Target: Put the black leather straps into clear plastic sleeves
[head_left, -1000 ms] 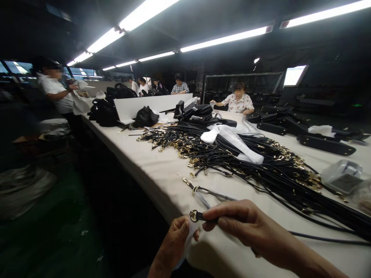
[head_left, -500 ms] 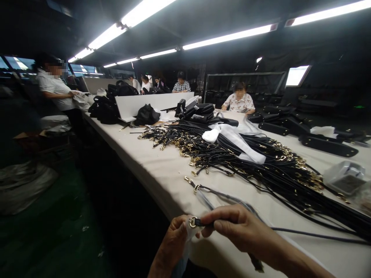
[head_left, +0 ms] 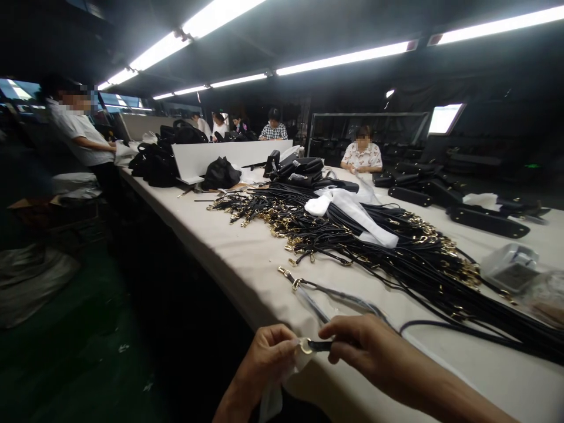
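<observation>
Near the table's front edge, my left hand is closed, thumb and fingers pinching thin whitish plastic film at a gold metal ring. The film also hangs below that hand. Joined to the ring is the end of a black strap, which my right hand grips between thumb and fingers. Part of this strap is hidden by the right hand. Just beyond my hands lies another strap with gold snap hooks, partly in clear plastic.
A big heap of black straps with gold hooks covers the table's middle, a white wrap across it. Black bags and a white panel stand farther back. A clear plastic box sits right. Several people work around the table.
Both hands have shifted slightly right. My right fingers sit farther back from the ring, so more of the strap end shows. The camera view has turned a little.
</observation>
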The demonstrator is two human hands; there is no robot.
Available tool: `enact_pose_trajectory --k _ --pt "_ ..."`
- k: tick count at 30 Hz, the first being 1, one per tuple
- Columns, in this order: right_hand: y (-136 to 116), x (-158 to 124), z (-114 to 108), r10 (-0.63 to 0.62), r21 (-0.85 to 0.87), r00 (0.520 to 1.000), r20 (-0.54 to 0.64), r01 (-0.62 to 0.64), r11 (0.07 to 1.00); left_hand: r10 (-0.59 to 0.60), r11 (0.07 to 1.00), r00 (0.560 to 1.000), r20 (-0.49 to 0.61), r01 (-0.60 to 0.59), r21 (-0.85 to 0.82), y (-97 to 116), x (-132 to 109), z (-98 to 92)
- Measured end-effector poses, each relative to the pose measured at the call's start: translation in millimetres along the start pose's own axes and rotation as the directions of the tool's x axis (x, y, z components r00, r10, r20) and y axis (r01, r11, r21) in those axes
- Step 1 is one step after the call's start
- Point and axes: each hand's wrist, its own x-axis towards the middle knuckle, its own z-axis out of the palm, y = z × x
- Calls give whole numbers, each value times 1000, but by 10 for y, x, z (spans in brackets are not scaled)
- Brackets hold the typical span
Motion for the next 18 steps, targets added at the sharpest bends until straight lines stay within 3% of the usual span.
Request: enact_pose_trajectory --k 3,6,10,12,15,18 --pt "11 -19 32 -46 -454 998 -35 25 891 -19 974 999 -46 28 224 103 -43 44" --pt "-10 -5 60 -70 -596 997 25 71 800 -67 920 997 -41 78 384 164 -90 103" --pt "-73 48 97 -18 -667 998 52 49 744 -24 859 1000 -12 27 511 146 -129 172" --pt "-90 74 117 -7 -656 1000 26 22 755 125 765 992 31 -117 634 102 -136 180" --pt "-98 98 134 2 -546 1000 -4 -4 838 350 601 931 104 -308 738 28 -126 166" --pt "-118 115 151 27 -439 1000 0 -24 898 333 659 941 58 -277 699 -9 -91 159"
